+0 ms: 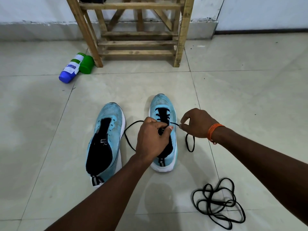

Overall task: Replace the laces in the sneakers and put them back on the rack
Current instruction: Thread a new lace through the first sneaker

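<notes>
A pale tiled floor (pixel 250 97) fills the view, with broad open tile to either side of the work and in front of the one wooden rack (pixel 184 39), which stands against the wall at the far edge, its low slats bare. Two light-blue sneakers with white soles and dark linings sit side by side, apart, toes pointing at the rack: the unlaced sneaker (pixel 110 114) on the left has open eyelets, and the partly laced sneaker (pixel 162 104) on the right has black crossings over its front eyelets only. Two hands meet over that shoe. The left hand (pixel 151 139) curls over its tongue and grips the upper at the eyelets; the right hand (pixel 196 122) pinches the threaded lace (pixel 125 133) near its tip between thumb and fingertip, just beside the shoe. Of the two black laces, the loose lace (pixel 228 202) lies tangled on the tile nearer the person, to the right. Two bottles, the blue-capped bottle (pixel 70 69) and the green bottle (pixel 86 64), lie touching by the rack's left leg. One orange band (pixel 214 130) circles the right wrist.
</notes>
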